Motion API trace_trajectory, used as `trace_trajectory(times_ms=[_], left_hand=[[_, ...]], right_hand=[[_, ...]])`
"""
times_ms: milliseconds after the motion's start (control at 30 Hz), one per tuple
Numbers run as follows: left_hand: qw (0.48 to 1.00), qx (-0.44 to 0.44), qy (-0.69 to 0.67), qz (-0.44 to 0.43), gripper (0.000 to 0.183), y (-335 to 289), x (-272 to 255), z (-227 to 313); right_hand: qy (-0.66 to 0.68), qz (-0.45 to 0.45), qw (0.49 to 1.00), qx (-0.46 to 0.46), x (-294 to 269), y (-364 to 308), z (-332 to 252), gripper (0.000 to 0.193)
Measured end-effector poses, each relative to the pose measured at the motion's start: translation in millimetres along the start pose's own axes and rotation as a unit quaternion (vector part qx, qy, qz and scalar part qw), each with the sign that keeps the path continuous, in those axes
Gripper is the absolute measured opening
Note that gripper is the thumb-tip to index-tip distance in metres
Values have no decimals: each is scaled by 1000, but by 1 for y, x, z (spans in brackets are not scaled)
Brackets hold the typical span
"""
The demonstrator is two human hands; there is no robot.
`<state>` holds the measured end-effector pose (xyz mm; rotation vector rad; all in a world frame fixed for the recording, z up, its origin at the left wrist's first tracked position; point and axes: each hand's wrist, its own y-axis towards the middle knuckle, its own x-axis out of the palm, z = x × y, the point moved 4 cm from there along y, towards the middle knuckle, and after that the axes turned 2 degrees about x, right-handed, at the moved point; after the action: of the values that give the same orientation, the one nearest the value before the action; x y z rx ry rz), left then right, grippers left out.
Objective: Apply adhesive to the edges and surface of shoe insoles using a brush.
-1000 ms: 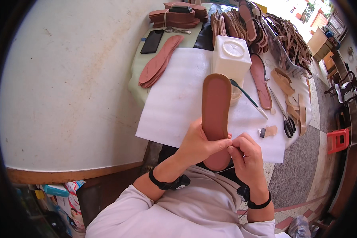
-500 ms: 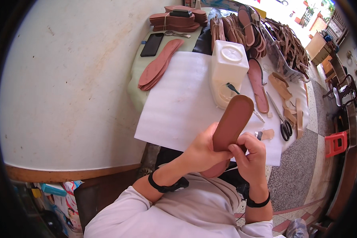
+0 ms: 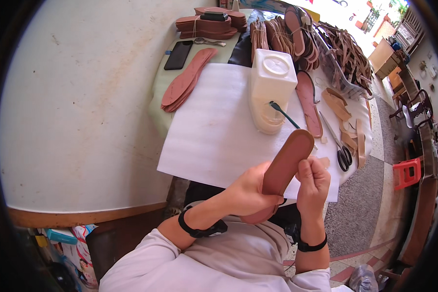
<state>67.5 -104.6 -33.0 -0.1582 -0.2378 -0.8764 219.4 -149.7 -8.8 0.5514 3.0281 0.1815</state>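
My left hand point(image 3: 250, 190) is closed around the middle of a brown shoe sole point(image 3: 289, 158), which is tilted with its rounded end up and to the right. Beside the sole's right edge, my right hand point(image 3: 314, 182) is closed, thumb and fingers pressed together; whatever they pinch is hidden. Just beyond the sole stands a whitish cut-open plastic jug point(image 3: 272, 80). A dark green-handled brush point(image 3: 284, 115) leans out of its opening. Right of the jug lies another sole point(image 3: 309, 102) with a dark rim.
Black-handled scissors point(image 3: 344, 158) and tan strips point(image 3: 337, 104) lie at the right. Stacked soles point(image 3: 187, 80), a phone point(image 3: 178, 55) and a watch point(image 3: 209, 42) are at the left. Strap bundles point(image 3: 280, 36) and a clear bin point(image 3: 338, 73) of straps stand behind. A red stool point(image 3: 407, 173) is on the floor.
My right hand has moved up along the sole's edge, and its thumb has left the sole's middle. The sole has dipped slightly. The whole view has shifted a little.
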Motion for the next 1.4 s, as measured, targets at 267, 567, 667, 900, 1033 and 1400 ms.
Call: trace_trajectory(times_ms=[267, 567, 667, 900, 1033, 1400], left_hand=[[998, -57, 26, 10, 57, -5, -3, -2], [996, -34, 76, -43, 31, -8, 3, 6], [992, -37, 99, -69, 30, -6, 5, 3], [987, -50, 122, -92, 31, -7, 4, 2], [986, -45, 132, -93, 30, -6, 2, 4], [971, -93, 175, -133, 39, -7, 4, 16]], right_hand=[[-22, 4, 999, 35, -19, 8, 0, 22], [-103, -68, 992, -25, -40, 28, -26, 27], [-129, -93, 987, -36, -45, 33, -25, 27], [-185, -115, 976, -28, -55, 37, -22, 33], [-195, -121, 970, -79, -49, 39, -28, 27], [-165, -206, 965, -9, -49, 36, -30, 17]])
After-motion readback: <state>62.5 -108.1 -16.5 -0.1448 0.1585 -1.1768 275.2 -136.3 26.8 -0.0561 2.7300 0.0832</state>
